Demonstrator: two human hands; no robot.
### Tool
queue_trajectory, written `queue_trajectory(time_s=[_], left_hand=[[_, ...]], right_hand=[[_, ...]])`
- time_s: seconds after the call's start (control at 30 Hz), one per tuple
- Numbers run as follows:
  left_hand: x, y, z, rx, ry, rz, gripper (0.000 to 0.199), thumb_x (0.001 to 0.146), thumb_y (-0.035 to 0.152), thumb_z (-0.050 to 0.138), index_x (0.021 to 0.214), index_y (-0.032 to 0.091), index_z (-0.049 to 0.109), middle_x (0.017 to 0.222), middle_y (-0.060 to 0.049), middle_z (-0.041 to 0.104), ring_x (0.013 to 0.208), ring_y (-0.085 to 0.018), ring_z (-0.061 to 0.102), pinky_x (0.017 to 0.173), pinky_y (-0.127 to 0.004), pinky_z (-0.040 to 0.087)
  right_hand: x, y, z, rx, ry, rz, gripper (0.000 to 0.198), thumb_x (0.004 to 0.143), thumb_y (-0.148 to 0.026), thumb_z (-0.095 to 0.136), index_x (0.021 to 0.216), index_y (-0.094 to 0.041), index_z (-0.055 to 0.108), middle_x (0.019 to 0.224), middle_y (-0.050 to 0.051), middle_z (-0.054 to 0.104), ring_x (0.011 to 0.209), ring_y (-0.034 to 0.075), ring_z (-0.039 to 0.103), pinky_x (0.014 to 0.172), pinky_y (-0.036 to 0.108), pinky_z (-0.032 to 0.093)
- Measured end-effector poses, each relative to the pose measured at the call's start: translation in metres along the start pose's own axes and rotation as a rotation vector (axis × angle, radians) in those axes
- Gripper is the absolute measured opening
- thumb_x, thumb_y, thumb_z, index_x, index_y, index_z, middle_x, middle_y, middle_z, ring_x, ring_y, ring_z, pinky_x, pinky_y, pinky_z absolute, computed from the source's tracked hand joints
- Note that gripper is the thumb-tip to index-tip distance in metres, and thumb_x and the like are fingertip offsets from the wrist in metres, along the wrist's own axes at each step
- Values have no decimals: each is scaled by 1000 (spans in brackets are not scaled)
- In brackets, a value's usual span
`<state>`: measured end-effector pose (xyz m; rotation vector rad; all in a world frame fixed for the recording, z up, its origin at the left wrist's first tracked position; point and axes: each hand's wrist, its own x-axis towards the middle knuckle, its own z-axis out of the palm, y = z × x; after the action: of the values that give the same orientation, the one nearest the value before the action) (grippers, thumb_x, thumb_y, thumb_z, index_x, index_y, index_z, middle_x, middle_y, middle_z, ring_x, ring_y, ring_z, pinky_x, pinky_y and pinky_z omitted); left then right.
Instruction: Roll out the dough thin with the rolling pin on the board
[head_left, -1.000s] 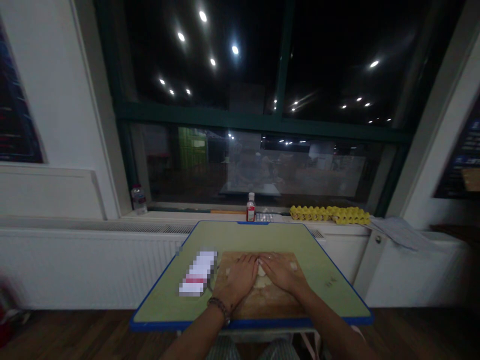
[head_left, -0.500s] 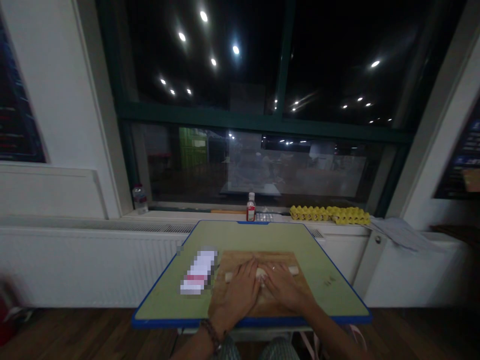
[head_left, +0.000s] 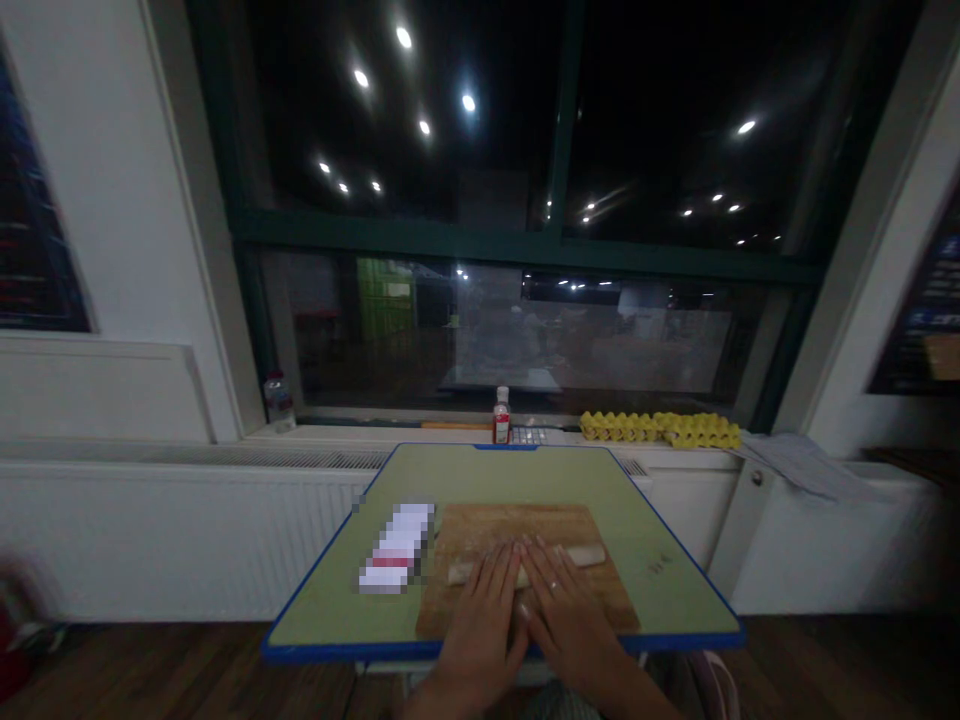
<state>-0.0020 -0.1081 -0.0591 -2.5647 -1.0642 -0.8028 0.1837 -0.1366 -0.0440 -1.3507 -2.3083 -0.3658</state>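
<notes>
A long pale roll of dough (head_left: 587, 556) lies crosswise on a wooden cutting board (head_left: 517, 517), its two ends showing to either side of my hands. My left hand (head_left: 484, 610) rests flat over the middle of the roll, fingers stretched forward. Beside it my right hand (head_left: 566, 605) lies flat on the roll too, fingers extended and a ring on one of them. The two hands angle inward and their fingertips meet. Under the palms and fingers, the middle of the dough is hidden.
The board lies on a green table (head_left: 360, 610) with a blue edge. Left of the board is a blurred phone-like object (head_left: 397, 548). On the windowsill behind stand a small red-labelled bottle (head_left: 502, 418), a plastic bottle (head_left: 279, 403) and yellow egg trays (head_left: 660, 429).
Both hands have drawn back toward me over the board, with fingers now closer together. The roll has shifted slightly toward me with them.
</notes>
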Motion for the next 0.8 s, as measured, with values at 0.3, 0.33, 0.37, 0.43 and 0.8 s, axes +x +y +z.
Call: queue_trajectory(time_s=[0.3, 0.33, 0.37, 0.43, 0.8], left_hand=[[-11, 6, -2, -44, 9, 23, 93, 83, 25, 52, 158, 13, -2, 160, -15, 25, 147, -31, 25, 115, -53, 34], [-9, 4, -2, -62, -5, 17, 92, 83, 25, 52, 158, 13, 0, 160, -15, 25, 147, -31, 25, 115, -54, 34], [-6, 2, -2, -83, -22, 11, 91, 82, 25, 53, 158, 14, 2, 160, -14, 26, 147, -31, 25, 115, -54, 33], [2, -3, -5, -127, -69, -13, 89, 80, 23, 53, 157, 14, 11, 160, -14, 27, 147, -30, 25, 116, -54, 32], [50, -22, -27, -266, -247, -164, 73, 80, 36, 57, 147, 11, 40, 153, -17, 41, 142, -32, 36, 118, -50, 30]], right_hand=[[-13, -10, 3, -2, 24, 11, 66, 101, -39, 38, 157, -21, 7, 161, 6, 19, 148, 24, 20, 117, 44, 35], [-10, -9, 3, 9, 15, 13, 66, 101, -39, 37, 157, -21, 8, 161, 5, 19, 148, 24, 19, 118, 45, 34], [-7, -7, 3, 21, 8, 16, 65, 102, -39, 37, 157, -20, 9, 161, 5, 18, 149, 24, 18, 118, 45, 33], [0, -3, 4, 44, 1, 23, 62, 102, -39, 35, 157, -19, 13, 161, 5, 19, 149, 23, 17, 120, 45, 31], [44, 26, 14, 255, -84, 99, 59, 103, -43, 19, 149, -12, 39, 153, 11, 39, 144, 22, 33, 121, 46, 27]])
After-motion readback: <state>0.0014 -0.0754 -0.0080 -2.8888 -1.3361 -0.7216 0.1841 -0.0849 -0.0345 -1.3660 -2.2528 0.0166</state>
